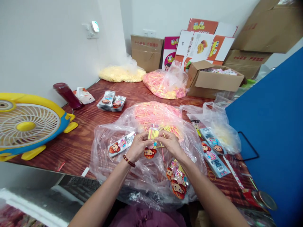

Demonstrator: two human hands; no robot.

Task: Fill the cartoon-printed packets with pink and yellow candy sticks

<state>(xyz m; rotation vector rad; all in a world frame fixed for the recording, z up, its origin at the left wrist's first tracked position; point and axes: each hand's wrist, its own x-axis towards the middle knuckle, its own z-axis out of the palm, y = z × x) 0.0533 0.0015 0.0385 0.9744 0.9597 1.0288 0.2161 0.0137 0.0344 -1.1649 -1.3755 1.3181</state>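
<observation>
Left hand point(139, 147): thumb and fingers closed on the left edge of a small printed packet point(150, 152). Right hand point(171, 144): same pinch on the right edge, so both grips touch the packet, with it squarely between them.

Held upright, cartoon face low and mouth up, with a bundle of yellow sticks point(153, 132) standing out of the top. Probably kept this way so that the bundle does not slide out and the opening faces the eyes.

Held low over the open plastic bag point(104, 148), just in front of the heap of pink and yellow sticks point(153, 114). Most likely so that anything dropped lands in the bag and not on the table point(80, 135).

One pink stick point(162, 154) hanging below the right hand's fingers; whether gripped or loose, cannot tell.

Spare packet point(121, 145) flat inside the bag, just beside the left hand. Pile of packets point(178, 184) under the right forearm, near the body, within easy reach. Row of packets point(214, 154) on the table to the right, well apart from both hands.
</observation>
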